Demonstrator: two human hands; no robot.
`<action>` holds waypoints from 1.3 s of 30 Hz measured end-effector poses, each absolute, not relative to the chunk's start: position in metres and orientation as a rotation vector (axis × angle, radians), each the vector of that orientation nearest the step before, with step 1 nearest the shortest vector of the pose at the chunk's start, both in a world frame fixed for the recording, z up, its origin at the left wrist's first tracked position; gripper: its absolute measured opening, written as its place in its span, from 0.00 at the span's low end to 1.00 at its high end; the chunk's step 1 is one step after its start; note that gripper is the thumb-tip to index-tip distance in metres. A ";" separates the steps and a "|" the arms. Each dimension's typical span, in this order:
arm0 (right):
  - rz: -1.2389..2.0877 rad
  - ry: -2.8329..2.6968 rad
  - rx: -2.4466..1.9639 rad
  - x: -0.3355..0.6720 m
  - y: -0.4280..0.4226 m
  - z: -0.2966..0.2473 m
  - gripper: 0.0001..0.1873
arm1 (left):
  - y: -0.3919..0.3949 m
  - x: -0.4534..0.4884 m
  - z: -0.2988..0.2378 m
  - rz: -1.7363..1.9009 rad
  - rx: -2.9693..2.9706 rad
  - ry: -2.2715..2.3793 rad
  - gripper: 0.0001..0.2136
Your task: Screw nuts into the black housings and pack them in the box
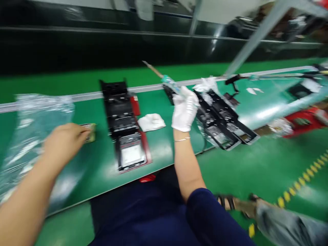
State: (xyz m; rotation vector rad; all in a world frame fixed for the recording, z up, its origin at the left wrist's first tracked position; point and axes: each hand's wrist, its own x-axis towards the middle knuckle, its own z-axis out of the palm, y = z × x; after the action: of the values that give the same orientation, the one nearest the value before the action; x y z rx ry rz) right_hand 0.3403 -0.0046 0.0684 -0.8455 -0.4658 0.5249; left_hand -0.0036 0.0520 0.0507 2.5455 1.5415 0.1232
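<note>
My bare left hand [65, 141] is closed, thumb and fingers at the edge of a small yellowish box [91, 132] on the green bench. My right hand [185, 108], in a white glove, grips a slim tool [169, 82] with a teal-and-white handle. Its brownish shaft tapers to a pale tip pointing up and left; blur hides its exact kind. Between my hands lies a long black plastic housing [120, 112] with a pale rectangular panel at its near end. A white glove [151, 122] lies to the right of that housing.
Clear plastic bags [38, 119] cover the bench's left side. More black housings [217, 119] lie right of my gloved hand, reaching past the bench edge. A slanted metal post [253, 41] rises behind them. Another person's leg [279, 218] shows at lower right, near a red bin [304, 121].
</note>
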 end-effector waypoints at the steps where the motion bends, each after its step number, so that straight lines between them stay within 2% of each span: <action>1: 0.486 -0.450 -0.822 0.342 -0.003 0.069 0.35 | 0.053 -0.005 0.053 0.053 2.517 1.628 0.25; 6: 0.495 -0.383 -0.739 0.346 0.005 0.065 0.25 | 0.058 -0.003 0.043 -0.128 2.433 1.778 0.14; 11: 0.530 -0.332 -0.690 0.345 0.002 0.068 0.27 | 0.058 -0.005 0.044 -0.112 2.384 1.900 0.17; 16: 0.516 -0.344 -0.710 0.345 0.002 0.070 0.25 | 0.066 -0.010 0.044 -0.204 2.330 1.935 0.14; 23: 0.504 -0.326 -0.737 0.345 0.003 0.069 0.27 | 0.064 -0.009 0.041 -0.195 2.276 1.968 0.15; 32: 0.526 -0.345 -0.711 0.348 0.004 0.064 0.26 | 0.068 -0.013 0.037 0.038 2.132 1.943 0.10; 37: 0.524 -0.302 -0.670 0.349 0.005 0.062 0.27 | 0.068 -0.019 0.039 0.315 1.933 1.873 0.07; 39: 0.519 -0.281 -0.641 0.347 0.004 0.065 0.24 | 0.069 -0.022 0.040 0.443 1.802 1.816 0.07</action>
State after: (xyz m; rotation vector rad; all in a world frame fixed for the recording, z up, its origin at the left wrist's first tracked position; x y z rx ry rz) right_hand 0.3470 0.0039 0.0651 -0.6410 -0.2811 0.5195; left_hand -0.0219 0.0686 0.0395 1.8016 1.8157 0.4432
